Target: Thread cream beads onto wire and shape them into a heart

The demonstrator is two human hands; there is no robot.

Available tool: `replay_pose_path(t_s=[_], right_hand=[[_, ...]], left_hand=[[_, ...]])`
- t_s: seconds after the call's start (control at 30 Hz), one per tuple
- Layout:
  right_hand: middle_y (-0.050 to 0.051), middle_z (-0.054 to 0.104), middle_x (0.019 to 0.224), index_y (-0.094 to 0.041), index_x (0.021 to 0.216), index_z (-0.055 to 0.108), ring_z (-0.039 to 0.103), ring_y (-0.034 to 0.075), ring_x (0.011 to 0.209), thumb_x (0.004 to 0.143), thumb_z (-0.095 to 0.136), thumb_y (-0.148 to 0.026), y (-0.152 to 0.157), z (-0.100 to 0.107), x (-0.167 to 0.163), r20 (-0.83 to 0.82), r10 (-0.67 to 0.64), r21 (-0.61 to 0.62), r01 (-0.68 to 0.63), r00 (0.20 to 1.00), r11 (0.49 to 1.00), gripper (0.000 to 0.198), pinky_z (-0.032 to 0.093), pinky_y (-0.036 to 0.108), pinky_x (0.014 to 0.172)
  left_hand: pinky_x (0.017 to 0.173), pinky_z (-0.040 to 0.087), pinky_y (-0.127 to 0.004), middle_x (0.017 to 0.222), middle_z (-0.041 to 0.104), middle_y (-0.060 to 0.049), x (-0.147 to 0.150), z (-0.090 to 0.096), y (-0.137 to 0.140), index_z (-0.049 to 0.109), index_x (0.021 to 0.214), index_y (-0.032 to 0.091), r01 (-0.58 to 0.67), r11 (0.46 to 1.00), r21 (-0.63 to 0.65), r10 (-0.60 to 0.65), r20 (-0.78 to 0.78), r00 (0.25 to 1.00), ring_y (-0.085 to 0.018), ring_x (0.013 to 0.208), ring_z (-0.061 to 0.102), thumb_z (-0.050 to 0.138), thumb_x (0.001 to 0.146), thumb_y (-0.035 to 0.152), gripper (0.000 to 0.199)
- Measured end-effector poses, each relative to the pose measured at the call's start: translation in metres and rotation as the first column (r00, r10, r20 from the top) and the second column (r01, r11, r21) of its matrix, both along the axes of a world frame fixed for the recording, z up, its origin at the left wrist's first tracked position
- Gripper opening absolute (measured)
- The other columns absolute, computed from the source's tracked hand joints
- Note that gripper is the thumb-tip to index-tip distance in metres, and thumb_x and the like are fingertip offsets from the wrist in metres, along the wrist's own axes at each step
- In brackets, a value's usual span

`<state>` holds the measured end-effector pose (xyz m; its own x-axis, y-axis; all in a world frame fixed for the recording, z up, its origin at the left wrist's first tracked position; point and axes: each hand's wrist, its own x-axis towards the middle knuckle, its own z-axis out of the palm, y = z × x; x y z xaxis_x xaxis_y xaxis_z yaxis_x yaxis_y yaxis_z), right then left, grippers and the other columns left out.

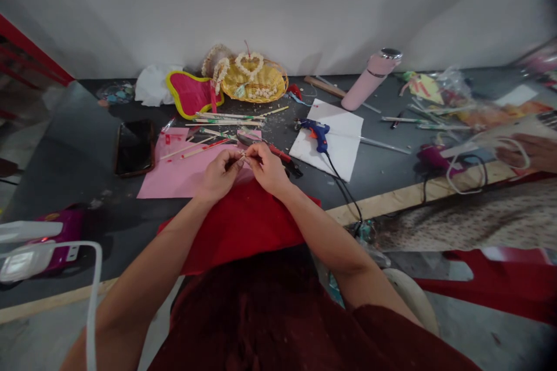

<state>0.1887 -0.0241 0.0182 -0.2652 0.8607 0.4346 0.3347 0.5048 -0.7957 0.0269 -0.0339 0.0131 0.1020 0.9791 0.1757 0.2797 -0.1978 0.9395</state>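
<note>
My left hand and my right hand meet fingertip to fingertip above the front edge of a pink sheet. Both are closed in a pinch on a tiny pale piece, too small to name and mostly covered by the fingers. Just beyond my right hand lie red-handled pliers, partly hidden by it. Several thin paper-wrapped sticks are strewn past my fingers. A red cloth spreads below my wrists.
A blue glue gun rests on white paper, its cord hanging over the table edge. Behind are a yellow woven basket with beaded ornaments and a pink bottle. A phone lies left; another person's hand is at right.
</note>
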Motion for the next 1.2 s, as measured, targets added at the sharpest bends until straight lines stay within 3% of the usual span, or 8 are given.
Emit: replay_pose_path(t_s=[0.5,0.97,1.2], right_hand=[[0.005,0.068,0.096,-0.02,0.097,0.06,0.063,0.016,0.088,0.093,0.051,-0.032,0.0,-0.001,0.004,0.028,0.022,-0.04,-0.021,0.999,0.999,0.016,0.047,0.029,0.079],[0.003,0.066,0.088,-0.019,0.096,0.06,0.059,0.014,0.08,0.093,0.051,-0.039,-0.002,0.002,0.004,-0.025,0.055,-0.131,-0.058,0.998,0.99,0.022,0.045,0.027,0.074],[0.001,0.061,0.081,-0.019,0.089,0.059,0.055,0.013,0.073,0.092,0.051,-0.041,-0.002,0.003,0.006,-0.011,0.061,-0.141,-0.062,0.998,0.988,0.023,0.043,0.026,0.07]], left_hand=[[0.07,0.046,-0.025,0.087,0.066,-0.002,0.0,0.01,-0.005,0.059,0.092,0.018,-0.023,0.998,0.063,0.031,-0.124,0.992,-0.013,0.077,0.059,0.055,0.089,0.032,0.015],[0.073,0.048,-0.027,0.09,0.068,-0.003,-0.001,0.011,-0.007,0.06,0.093,0.019,-0.017,0.992,0.124,0.037,-0.159,0.987,-0.014,0.079,0.061,0.054,0.09,0.03,0.013],[0.078,0.048,-0.029,0.094,0.069,-0.004,-0.003,0.012,-0.009,0.062,0.096,0.021,0.01,0.989,0.15,0.033,-0.281,0.959,-0.016,0.086,0.062,0.053,0.09,0.029,0.013]])
